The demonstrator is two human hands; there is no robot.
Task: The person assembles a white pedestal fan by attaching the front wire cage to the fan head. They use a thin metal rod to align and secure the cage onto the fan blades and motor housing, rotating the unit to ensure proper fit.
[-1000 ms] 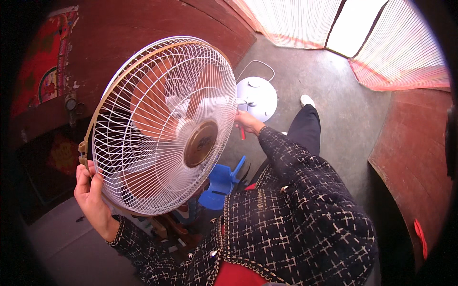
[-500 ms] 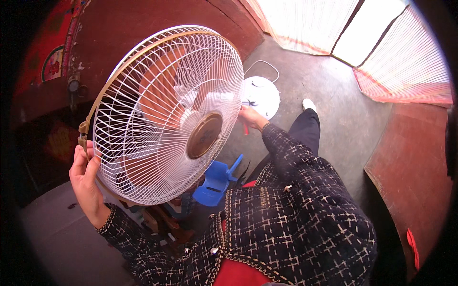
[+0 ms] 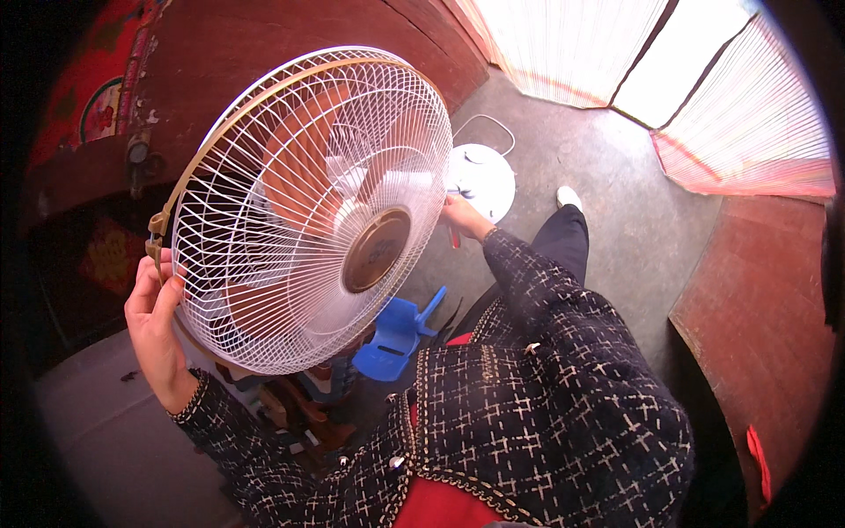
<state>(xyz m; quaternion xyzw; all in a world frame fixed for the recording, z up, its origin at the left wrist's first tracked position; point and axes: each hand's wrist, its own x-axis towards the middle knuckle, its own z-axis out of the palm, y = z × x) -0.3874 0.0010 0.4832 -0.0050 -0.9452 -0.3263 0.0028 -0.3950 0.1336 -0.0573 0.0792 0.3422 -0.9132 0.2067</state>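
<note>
A standing fan (image 3: 377,251) with a white wire guard, orange-brown blades and a brown centre cap faces up toward me. Its guard is edged by a tan rim band (image 3: 195,170) with a clip (image 3: 156,234) on the left side. My left hand (image 3: 158,321) is closed on the guard's rim just below that clip, thumb in front and fingers behind. My right hand (image 3: 466,216) is closed beside the guard's right edge. A short red piece (image 3: 454,238) shows under it; the guard hides the fingertips and whatever they grip. The fan's round white base (image 3: 486,180) rests on the floor beyond.
Below the fan sits a small blue plastic chair (image 3: 387,341). A white cord (image 3: 502,125) loops beside the base. Pleated, red-edged curtains (image 3: 563,48) hang at the back right. A reddish-brown panel (image 3: 766,299) stands to the right. Brown-and-blue items (image 3: 308,396) lie under the guard.
My left hand has shifted slightly up and left along the rim. The fan and my right hand have hardly moved.
</note>
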